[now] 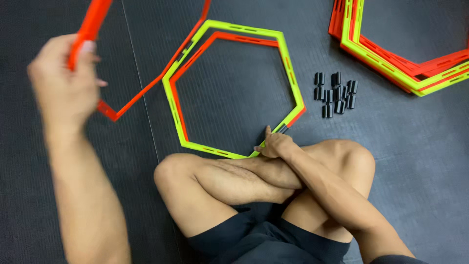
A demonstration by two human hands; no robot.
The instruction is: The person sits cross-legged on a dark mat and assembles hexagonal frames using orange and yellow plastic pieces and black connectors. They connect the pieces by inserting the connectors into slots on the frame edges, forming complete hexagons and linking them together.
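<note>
Hands at separate pieces, seen from above over crossed bare legs on the dark floor mat point(430, 161). Right hand point(274, 144) nearest, reaching across the knees, fingers pinched narrow on the near corner of the yellow-green hexagon ring point(288, 68), just beside a small black clip point(283, 128) seated at that corner. Red-orange hexagon ring point(244, 40) lying inside and partly under the yellow-green one, edges touching along the right side. Left hand point(63, 78) raised at the left edge of the mat, blurred, closed around one bar of a loose red-orange ring point(137, 95) tilted up off the floor, its low corner near the mat. Step in hand, as judged: joining rings at a shared corner, one ring being brought over while the pair on the floor is steadied. Next move, as judged: lowering the lifted ring flat, edge against edge with the paired rings, then seating a clip across both bars. Farther out, right of the rings: cluster of black clips point(336, 94). Far right corner: stack of red-orange and yellow-green rings point(391, 58), well apart.
</note>
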